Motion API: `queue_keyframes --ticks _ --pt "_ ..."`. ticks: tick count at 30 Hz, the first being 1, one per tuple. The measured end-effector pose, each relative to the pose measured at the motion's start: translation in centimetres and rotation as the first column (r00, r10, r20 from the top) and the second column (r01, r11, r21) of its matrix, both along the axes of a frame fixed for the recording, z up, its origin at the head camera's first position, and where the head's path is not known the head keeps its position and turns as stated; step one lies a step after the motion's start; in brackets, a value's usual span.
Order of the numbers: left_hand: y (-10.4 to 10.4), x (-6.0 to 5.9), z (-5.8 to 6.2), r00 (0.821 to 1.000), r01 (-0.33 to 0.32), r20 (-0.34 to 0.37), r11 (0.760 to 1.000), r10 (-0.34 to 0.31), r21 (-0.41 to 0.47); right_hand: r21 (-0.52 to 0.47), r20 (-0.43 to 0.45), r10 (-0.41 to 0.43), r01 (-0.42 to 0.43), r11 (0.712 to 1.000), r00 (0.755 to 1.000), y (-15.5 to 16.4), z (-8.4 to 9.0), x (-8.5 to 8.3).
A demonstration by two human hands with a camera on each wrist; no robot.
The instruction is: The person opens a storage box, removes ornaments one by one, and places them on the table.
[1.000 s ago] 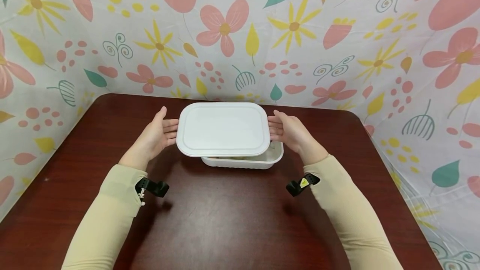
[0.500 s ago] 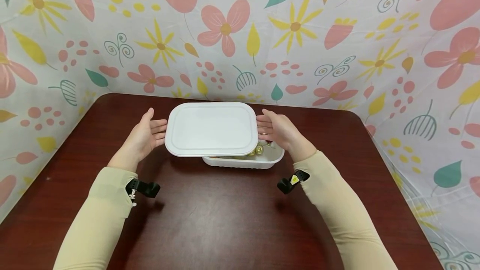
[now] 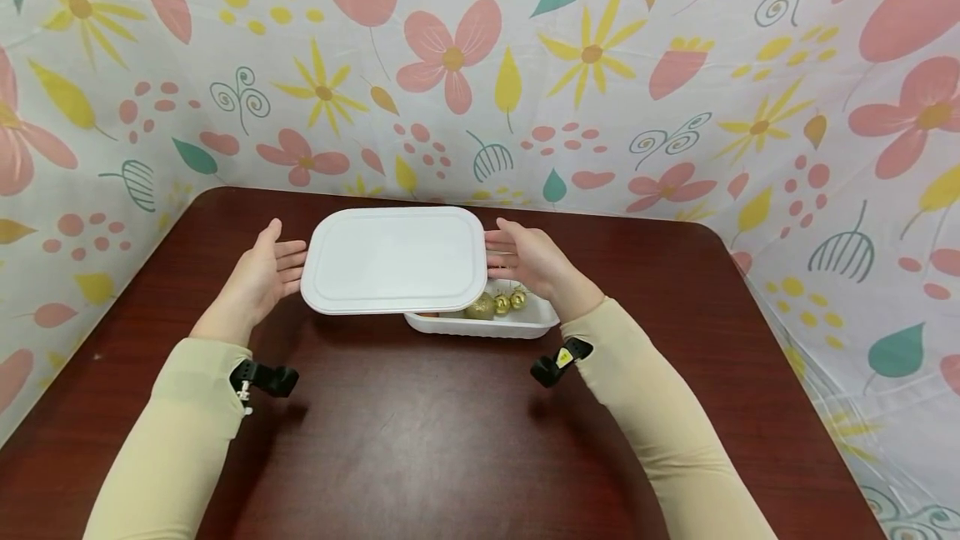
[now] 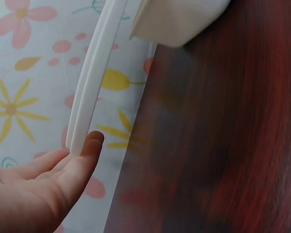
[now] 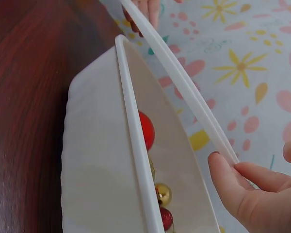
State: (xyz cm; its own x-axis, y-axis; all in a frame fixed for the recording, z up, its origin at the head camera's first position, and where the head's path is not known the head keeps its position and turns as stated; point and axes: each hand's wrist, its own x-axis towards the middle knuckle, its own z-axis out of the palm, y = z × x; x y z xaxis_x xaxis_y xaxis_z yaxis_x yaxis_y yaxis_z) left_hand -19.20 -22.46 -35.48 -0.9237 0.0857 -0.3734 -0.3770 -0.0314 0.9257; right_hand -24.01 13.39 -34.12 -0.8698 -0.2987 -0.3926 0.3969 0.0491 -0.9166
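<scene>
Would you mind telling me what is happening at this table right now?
A person holds a white lid between both hands, the left hand at one short edge and the right hand at the other, with straight fingers. The lid is lifted off and held to the left of a white tray on the dark wooden table. Gold balls and red ones show inside the tray.

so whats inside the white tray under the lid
Small ornament balls lie in the white tray: gold balls in the head view, red balls in the right wrist view. The lid covers the tray's left part, so the rest is hidden.
</scene>
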Motion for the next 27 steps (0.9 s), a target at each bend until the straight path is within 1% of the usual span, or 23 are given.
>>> queue_keyframes --ticks 12,18,23,27 --pt "-2.3 -0.1 -0.5 0.999 -0.026 0.032 0.999 0.027 -0.041 -0.063 0.023 0.028 -0.026 0.998 0.999 -2.5 0.0 0.0" --pt "-3.3 -0.1 -0.7 0.999 -0.035 0.026 0.998 0.036 -0.046 -0.075 0.015 0.036 -0.035 0.997 0.999 -4.0 0.0 0.3" --pt "-4.1 -0.2 -1.1 0.998 -0.056 0.028 0.997 0.057 -0.055 -0.079 -0.003 0.049 -0.049 0.996 0.999 -5.1 -0.1 0.5" --pt "-4.7 -0.2 -1.5 0.995 -0.090 0.039 0.993 0.093 -0.082 -0.088 -0.011 0.054 -0.055 0.995 0.998 -6.1 -0.2 0.7"
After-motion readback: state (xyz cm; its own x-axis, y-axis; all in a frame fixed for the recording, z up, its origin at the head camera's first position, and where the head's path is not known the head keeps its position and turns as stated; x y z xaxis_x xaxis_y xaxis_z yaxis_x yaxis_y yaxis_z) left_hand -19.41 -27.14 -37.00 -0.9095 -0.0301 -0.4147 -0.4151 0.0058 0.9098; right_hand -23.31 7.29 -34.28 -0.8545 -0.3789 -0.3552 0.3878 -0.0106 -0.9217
